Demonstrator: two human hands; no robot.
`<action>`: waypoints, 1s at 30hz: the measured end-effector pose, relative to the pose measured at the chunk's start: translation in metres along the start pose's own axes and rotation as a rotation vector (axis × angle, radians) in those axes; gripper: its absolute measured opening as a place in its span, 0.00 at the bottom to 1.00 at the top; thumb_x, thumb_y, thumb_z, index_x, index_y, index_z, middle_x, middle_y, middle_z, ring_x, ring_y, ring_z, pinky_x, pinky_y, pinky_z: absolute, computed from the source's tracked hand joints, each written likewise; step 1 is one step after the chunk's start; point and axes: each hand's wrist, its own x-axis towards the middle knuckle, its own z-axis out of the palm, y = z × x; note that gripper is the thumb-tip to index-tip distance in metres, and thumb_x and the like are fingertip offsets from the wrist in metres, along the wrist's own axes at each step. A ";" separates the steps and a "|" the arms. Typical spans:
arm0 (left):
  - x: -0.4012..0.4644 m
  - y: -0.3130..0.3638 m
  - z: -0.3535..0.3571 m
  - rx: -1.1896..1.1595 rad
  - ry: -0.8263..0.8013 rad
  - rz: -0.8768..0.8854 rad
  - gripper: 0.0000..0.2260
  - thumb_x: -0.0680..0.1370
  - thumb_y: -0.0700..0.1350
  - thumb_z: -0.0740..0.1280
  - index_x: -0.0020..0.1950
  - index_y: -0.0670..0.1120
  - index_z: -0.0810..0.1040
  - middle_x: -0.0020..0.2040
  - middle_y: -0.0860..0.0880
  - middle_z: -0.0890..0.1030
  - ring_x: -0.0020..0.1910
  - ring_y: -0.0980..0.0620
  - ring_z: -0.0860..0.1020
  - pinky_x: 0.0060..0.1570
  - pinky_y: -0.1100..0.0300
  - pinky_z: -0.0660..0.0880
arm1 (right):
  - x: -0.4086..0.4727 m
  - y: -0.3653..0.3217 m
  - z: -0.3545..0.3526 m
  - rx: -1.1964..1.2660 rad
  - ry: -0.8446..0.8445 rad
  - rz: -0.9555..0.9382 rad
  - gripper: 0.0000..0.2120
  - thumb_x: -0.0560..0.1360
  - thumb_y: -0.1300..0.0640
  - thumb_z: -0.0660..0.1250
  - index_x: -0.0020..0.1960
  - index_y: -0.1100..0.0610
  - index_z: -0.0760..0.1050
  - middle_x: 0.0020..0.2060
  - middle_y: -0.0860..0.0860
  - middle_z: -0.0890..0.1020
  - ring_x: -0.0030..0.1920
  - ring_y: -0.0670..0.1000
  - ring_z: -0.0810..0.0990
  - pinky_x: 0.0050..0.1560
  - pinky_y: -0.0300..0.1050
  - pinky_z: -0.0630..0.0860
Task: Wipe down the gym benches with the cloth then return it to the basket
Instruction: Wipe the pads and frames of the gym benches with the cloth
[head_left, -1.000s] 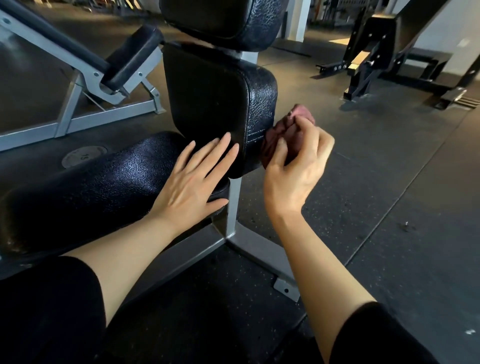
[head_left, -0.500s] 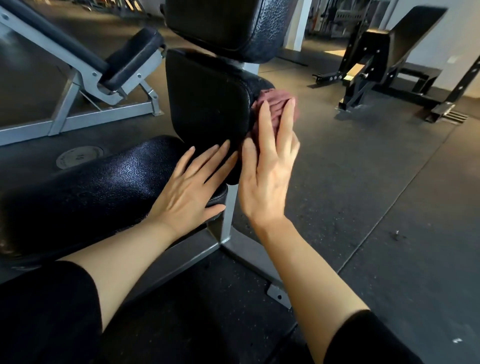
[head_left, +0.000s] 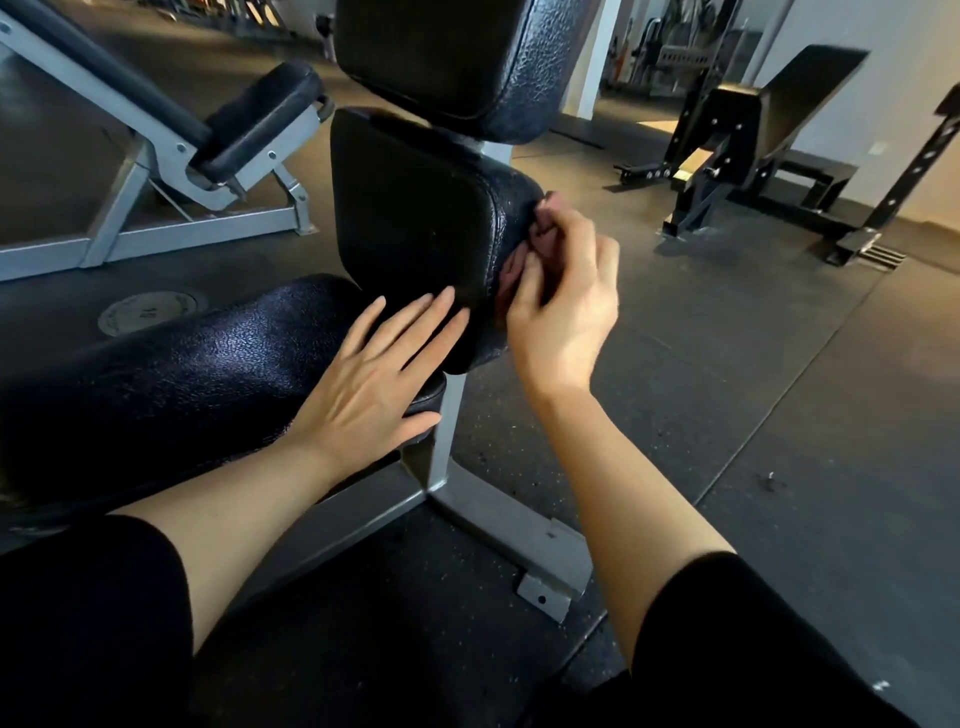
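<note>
I see the right hand (head_left: 563, 312) with fingers curled round the cloth (head_left: 543, 218), bunching it against the right edge of the lower back pad (head_left: 410, 228); most of the cloth is hidden behind those fingers. The left hand (head_left: 371, 384) lies flat, fingers straight and slightly spread, holding nothing, fingertips at the pad's lower edge, palm on the seat (head_left: 182, 374).

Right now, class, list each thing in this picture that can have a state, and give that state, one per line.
cloth: bunched, pressed against the back pad's right edge.
right hand: fingers curled, gripping the cloth.
left hand: flat, fingers straight, resting on the seat pad.
back pad: upright.
seat pad: level, glossy.
weight plate: flat on the floor.
</note>
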 end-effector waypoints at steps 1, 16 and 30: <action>0.000 0.000 0.000 -0.001 0.001 -0.003 0.49 0.70 0.55 0.75 0.80 0.45 0.48 0.80 0.45 0.50 0.78 0.46 0.54 0.75 0.43 0.54 | 0.005 0.003 0.000 -0.002 -0.001 0.067 0.17 0.75 0.63 0.63 0.63 0.53 0.76 0.53 0.52 0.79 0.51 0.51 0.79 0.50 0.31 0.67; -0.002 -0.001 0.001 -0.018 0.022 0.004 0.48 0.70 0.54 0.75 0.80 0.46 0.49 0.80 0.45 0.49 0.78 0.46 0.53 0.74 0.42 0.54 | 0.003 0.015 -0.012 -0.192 0.108 0.154 0.16 0.74 0.57 0.65 0.61 0.53 0.75 0.50 0.54 0.78 0.51 0.58 0.73 0.48 0.42 0.63; -0.002 0.000 0.002 -0.039 0.059 -0.006 0.50 0.66 0.54 0.77 0.79 0.44 0.52 0.79 0.43 0.54 0.77 0.45 0.57 0.74 0.42 0.56 | -0.046 0.022 -0.005 0.031 -0.002 -0.092 0.25 0.68 0.77 0.60 0.61 0.62 0.78 0.53 0.56 0.72 0.52 0.36 0.72 0.56 0.31 0.72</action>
